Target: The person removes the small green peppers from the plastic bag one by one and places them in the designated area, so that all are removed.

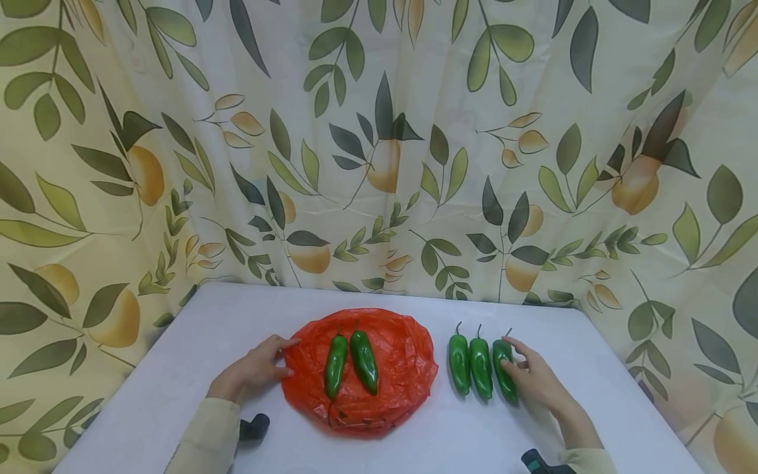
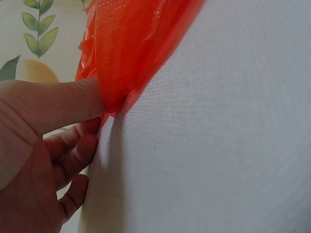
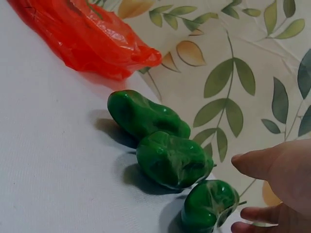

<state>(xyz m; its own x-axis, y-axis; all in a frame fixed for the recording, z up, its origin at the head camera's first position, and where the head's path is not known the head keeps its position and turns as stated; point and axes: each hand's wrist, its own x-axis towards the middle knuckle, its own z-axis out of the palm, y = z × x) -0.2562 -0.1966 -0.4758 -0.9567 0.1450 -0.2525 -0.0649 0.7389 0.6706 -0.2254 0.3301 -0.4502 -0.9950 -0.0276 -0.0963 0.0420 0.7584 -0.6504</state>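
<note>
A crumpled red plastic bag lies flat on the white table, with two glossy green peppers on top. My left hand is at the bag's left edge, thumb and index finger apart there. Seen from the left wrist, the thumb lies against the bag's edge; the index finger is mostly hidden. Right of the bag, three more green peppers lie side by side, stems away from me. My right hand reaches over the rightmost pepper, its fingers spread and a small gap showing in the right wrist view.
The middle pepper and the left one of the row lie close beside the rightmost. A leaf-and-fruit patterned curtain hangs behind and along the sides of the white table. Dark wrist devices sit by both sleeves.
</note>
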